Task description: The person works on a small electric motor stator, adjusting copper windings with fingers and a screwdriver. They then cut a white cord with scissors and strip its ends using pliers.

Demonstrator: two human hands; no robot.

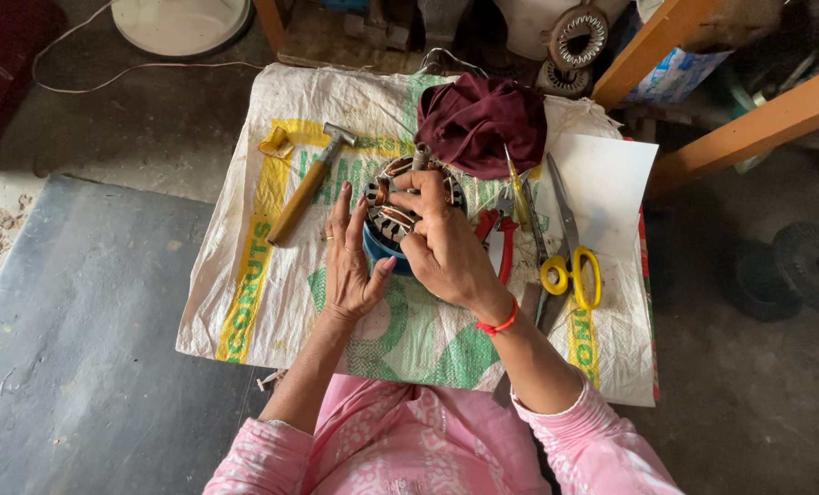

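Note:
A round motor stator (393, 216) with copper windings sits on a blue ring on a woven white sack (272, 302) spread over a low table. My left hand (351, 261) rests flat against the stator's left side, fingers apart and pointing up. My right hand (441, 240) lies over the stator's right half, fingertips pinched at the windings near its top. Whether a wire is between the fingers is too small to tell.
A wooden-handled hammer (306, 186) lies left of the stator. A maroon cloth (481, 121) sits behind it. Red-handled pliers (499, 240), yellow-handled scissors (570, 266), a screwdriver (517, 194) and white paper (611, 183) lie right. More stators (578, 37) and wooden legs (748, 124) stand behind.

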